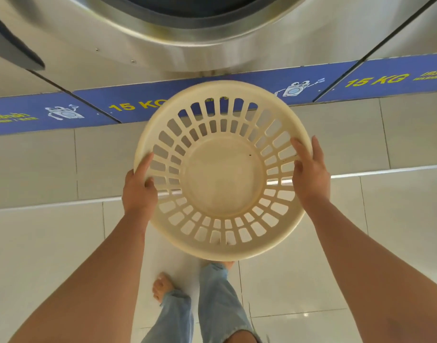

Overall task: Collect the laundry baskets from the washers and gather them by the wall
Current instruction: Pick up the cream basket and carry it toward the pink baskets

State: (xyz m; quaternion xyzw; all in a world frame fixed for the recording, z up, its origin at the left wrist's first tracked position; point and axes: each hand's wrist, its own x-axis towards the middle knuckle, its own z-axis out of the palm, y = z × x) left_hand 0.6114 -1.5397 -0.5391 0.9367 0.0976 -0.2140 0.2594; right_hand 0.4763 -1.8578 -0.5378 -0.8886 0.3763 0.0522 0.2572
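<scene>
Empty cream basket (222, 169) held off the floor before the washer (163, 33). Left hand (139, 191) and right hand (310, 174) have fingers clamped on opposite rim edges. Risk: thin rim grip slips, basket drops on bare feet.

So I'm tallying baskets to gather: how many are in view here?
1. The basket is held off the floor in both hands, left hand and right hand on its rim, in front of a washer. Others may sit outside the frame.
</scene>
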